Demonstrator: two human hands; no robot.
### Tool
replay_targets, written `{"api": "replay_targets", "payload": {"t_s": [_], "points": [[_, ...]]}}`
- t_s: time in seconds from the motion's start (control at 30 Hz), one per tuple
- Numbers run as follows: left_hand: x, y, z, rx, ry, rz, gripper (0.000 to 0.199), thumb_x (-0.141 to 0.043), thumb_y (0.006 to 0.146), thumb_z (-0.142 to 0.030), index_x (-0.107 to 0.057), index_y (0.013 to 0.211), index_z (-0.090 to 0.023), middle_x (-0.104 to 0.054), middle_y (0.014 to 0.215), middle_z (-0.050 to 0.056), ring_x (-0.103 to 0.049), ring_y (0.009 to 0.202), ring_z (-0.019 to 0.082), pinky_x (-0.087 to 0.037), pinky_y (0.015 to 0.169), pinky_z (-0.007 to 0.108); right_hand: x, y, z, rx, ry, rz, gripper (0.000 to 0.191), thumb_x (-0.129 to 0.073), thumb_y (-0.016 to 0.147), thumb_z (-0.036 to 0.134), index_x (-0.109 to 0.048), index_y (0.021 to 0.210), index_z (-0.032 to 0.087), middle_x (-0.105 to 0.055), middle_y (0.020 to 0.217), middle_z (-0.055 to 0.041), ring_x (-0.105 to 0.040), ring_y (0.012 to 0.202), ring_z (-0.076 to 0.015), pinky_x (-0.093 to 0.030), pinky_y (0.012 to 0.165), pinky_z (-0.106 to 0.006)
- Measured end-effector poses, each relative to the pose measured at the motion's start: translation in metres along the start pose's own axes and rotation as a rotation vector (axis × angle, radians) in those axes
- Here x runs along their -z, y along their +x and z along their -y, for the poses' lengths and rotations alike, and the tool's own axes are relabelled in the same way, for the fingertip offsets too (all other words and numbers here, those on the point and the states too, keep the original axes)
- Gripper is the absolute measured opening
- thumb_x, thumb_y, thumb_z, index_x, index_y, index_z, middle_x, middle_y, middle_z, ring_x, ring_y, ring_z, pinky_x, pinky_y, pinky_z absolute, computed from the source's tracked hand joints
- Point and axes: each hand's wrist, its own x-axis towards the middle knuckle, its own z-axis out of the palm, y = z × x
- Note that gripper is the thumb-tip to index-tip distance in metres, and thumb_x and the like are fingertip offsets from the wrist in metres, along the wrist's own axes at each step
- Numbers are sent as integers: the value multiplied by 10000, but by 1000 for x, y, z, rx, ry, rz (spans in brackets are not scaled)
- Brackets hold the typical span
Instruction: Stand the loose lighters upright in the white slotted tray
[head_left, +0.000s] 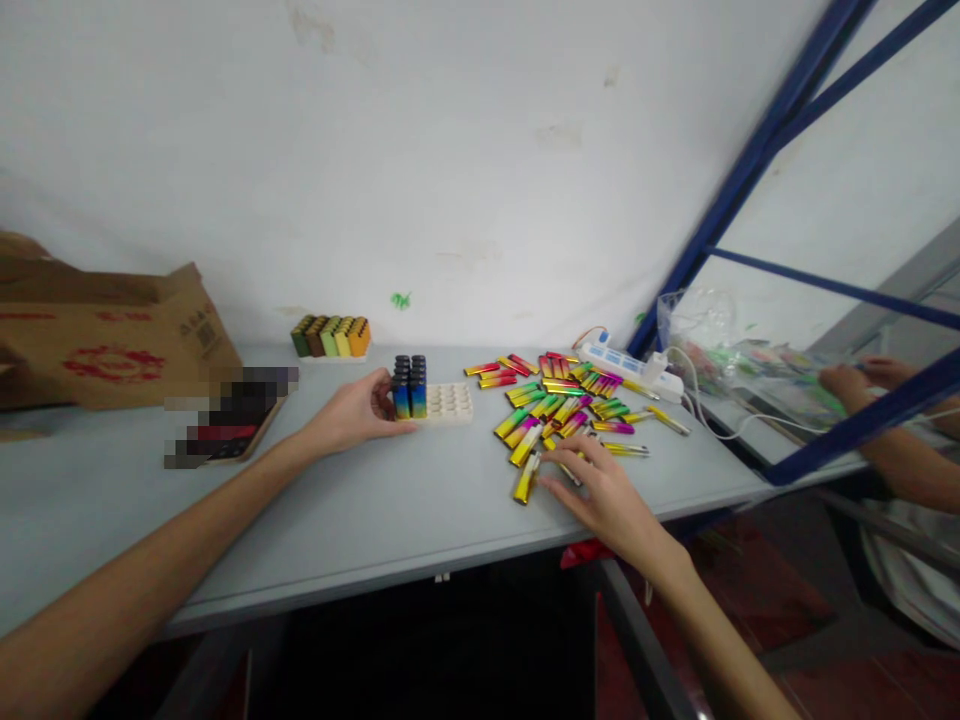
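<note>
My left hand (358, 408) curls around the left end of a white holed tray (452, 404), its thumb along the front corner. Blue lighters with black tops (410, 388) stand upright in the tray's left columns, against my fingers. The holes on the tray's right side show bare. My right hand (596, 490) hovers low at the near edge of a loose pile of shiny lighters (559, 400) in yellow, red, green and purple. Its thumb and fingers are apart, beside a yellow lighter (526, 480). Another lighter lies partly hidden under the fingers.
Behind on the left stands a second tray of lighters (331, 337), green to orange. A cardboard box (112, 335) and a blurred-out phone-like object (244, 415) lie left. A power strip (630, 368), cable and blue metal frame (720, 220) bound the right. Beyond, another person's hands (862, 380) work.
</note>
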Motion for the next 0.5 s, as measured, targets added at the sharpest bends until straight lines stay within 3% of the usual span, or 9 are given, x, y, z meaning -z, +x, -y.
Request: {"api": "replay_targets", "payload": {"t_s": [0.2,0.5], "points": [[-2,2,5,-51,43,11,578,-810,633,-590,-497,962,-233,-692,840,16,-660,744,236,-496,627,332,-15,9,24,-140,-219,-23,582,-664,853,653,-659,1233,211,-636,1186,-148,-598,1114,-328,-487,959,-498],[-1,-1,2,-61,62,5,588,-798,630,-632,-504,948,-235,-696,813,4,-664,731,235,-511,646,345,-22,15,25,-230,-190,50,579,-648,832,705,-663,1146,219,-631,1135,-131,-601,1089,-324,-498,911,-471]]}}
